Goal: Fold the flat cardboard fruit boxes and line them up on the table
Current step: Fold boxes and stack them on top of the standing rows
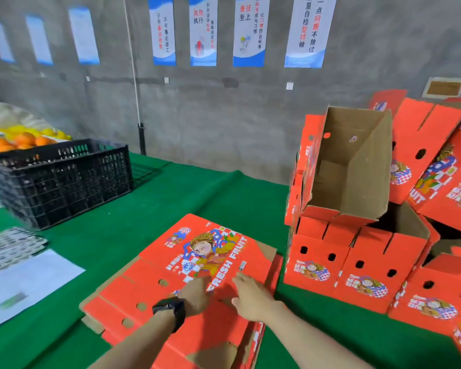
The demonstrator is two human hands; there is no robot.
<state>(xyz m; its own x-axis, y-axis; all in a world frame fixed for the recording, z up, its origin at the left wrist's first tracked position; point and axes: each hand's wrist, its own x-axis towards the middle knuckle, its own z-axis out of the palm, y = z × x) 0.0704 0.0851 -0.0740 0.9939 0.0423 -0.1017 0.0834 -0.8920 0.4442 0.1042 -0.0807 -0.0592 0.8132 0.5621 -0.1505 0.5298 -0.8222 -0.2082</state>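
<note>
Closest in, both hands are down on the stack of flat boxes (218, 339) at the near edge of the green surface (171, 198). The left hand (197, 291) sits on the top flat box (210, 249), but its fingers are tucked out of sight, so I can't tell whether it's pinching anything. The right hand (250, 296) lies just beside it, fingers stretched out and holding nothing.

Here's the worry: the sheets sit skewed on one another. A lift from one edge could drag two up together, or slide the pile toward the drop at the front.

Just to the right stand the folded boxes (317, 265), touching side by side. Perched on them is a tilted open box (351, 169), mouth gaping this way, and it looks precarious. Swing a fresh box into that cluster and it may well tumble. More red boxes (423, 145) lean in a jumble behind, a heap rather than a line, so room to set the next one down looks tight.

Over on the left lie loose papers (24, 283), easy to sweep off with a wide flap. Farther back, a black crate (64, 179) and oranges (16, 141) sit well clear.
</note>
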